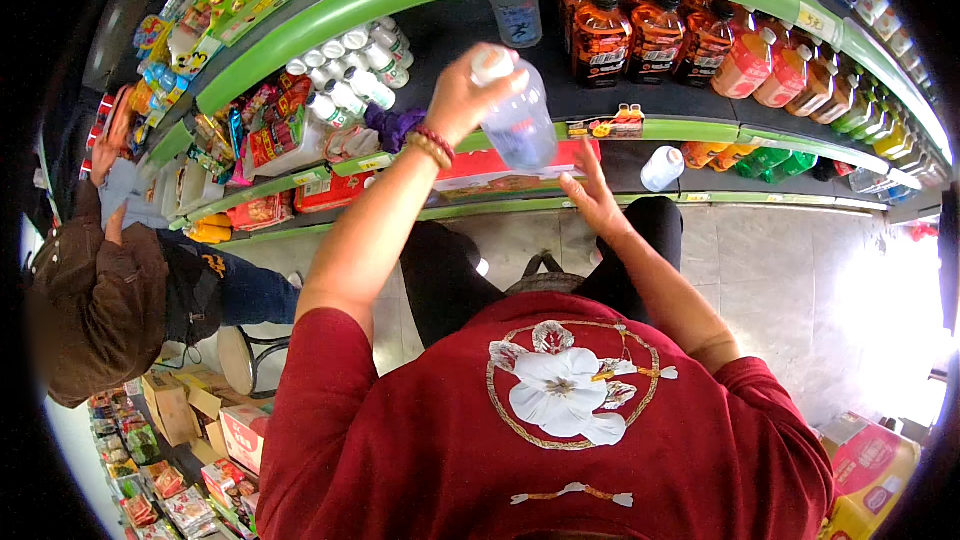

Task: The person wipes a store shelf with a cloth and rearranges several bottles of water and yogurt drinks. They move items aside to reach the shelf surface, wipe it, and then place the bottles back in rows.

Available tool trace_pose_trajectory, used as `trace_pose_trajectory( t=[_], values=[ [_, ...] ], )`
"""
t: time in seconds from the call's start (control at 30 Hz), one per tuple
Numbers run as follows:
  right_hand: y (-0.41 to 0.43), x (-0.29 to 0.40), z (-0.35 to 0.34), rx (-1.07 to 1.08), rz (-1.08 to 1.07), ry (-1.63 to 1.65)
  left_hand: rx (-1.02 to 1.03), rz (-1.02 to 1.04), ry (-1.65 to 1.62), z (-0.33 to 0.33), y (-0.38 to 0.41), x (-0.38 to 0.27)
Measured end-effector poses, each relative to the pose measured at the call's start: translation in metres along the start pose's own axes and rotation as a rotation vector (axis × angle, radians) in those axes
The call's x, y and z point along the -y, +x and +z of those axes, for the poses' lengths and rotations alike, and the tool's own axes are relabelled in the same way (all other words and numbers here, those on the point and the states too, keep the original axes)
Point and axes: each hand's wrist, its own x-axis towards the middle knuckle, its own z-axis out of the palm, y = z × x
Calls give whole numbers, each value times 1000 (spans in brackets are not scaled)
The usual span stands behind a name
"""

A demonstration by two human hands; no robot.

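My left hand (pixel 469 93), with a beaded bracelet on its wrist, grips a large clear plastic bottle (pixel 521 119) near its white cap. The bottle tilts in front of the middle shelf. My right hand (pixel 594 191) is below and to the right of the bottle, fingers apart, holding nothing. A similar clear bottle (pixel 516 14) stands at the back of the shelf above. To its right are several dark bottles with orange labels (pixel 602 41). A white-capped bottle (pixel 662 168) lies on the lower shelf, right of my right hand.
Small white bottles (pixel 369 86), a purple cloth (pixel 394 127) and packaged snacks (pixel 274 142) fill the shelf's left part. Pink-labelled bottles (pixel 742 73) stand at right. A person in a brown jacket (pixel 97 300) is at far left, near a round stool (pixel 236 361). Cartons (pixel 244 435) lie behind.
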Motion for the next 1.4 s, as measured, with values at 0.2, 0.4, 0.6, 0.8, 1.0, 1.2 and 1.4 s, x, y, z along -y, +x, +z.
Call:
trace_pose_trajectory(
  t=[0.2, 0.4, 0.6, 0.8, 1.0, 1.2, 1.4],
  values=[
    [-54, -58, -2, 637, 446, -634, -147, 126, 318, -17, 86, 52],
    [-50, -89, -15, 322, 662, 79, -264, 151, 434, -10, 143, 94],
    [-48, -92, -14, 391, 710, 89, -272, 136, 457, 10, 163, 106],
    [-48, -93, -14, 368, 721, 132, -375, 78, 491, 10, 174, 128],
    [-47, -95, -12, 337, 726, 163, -374, 130, 393, 6, 182, 142],
    [-49, -96, -13, 298, 735, 192, -400, 158, 416, 16, 180, 129],
    [-41, -93, -18, 138, 679, 202, -434, 205, 595, 23, 186, 121]
  ],
)
